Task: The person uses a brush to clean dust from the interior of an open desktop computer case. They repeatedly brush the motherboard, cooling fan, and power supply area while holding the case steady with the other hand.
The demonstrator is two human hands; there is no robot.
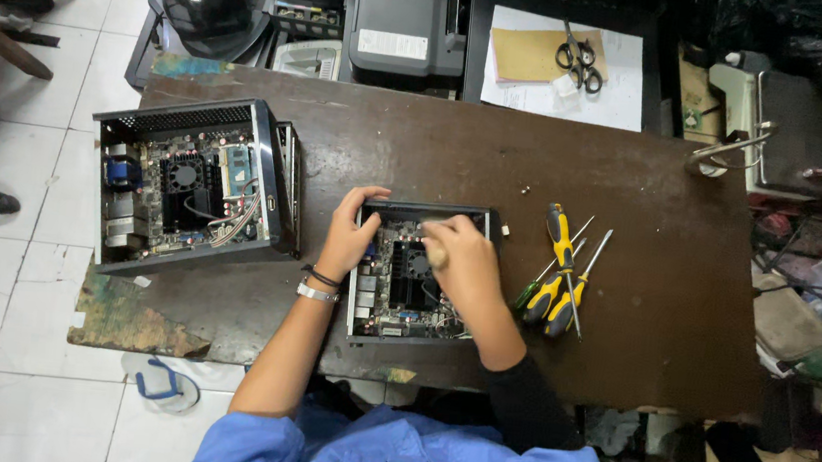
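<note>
A small open black computer case (377, 323) lies on the dark wooden table (637, 182) in front of me, its green circuit board and fan showing. My left hand (347, 237) grips the case's left wall near the top corner. My right hand (463, 261) is closed around a tool with a pale wooden handle (437, 255), held over the board's upper right part. The tool's tip is hidden under my hand.
A second, larger open computer case (184, 184) stands at the table's left. Several yellow-and-black screwdrivers (560, 270) lie just right of my right hand. A small screw (526, 188) lies above them. Scissors (579, 58), papers and a printer (409, 15) sit beyond the far edge.
</note>
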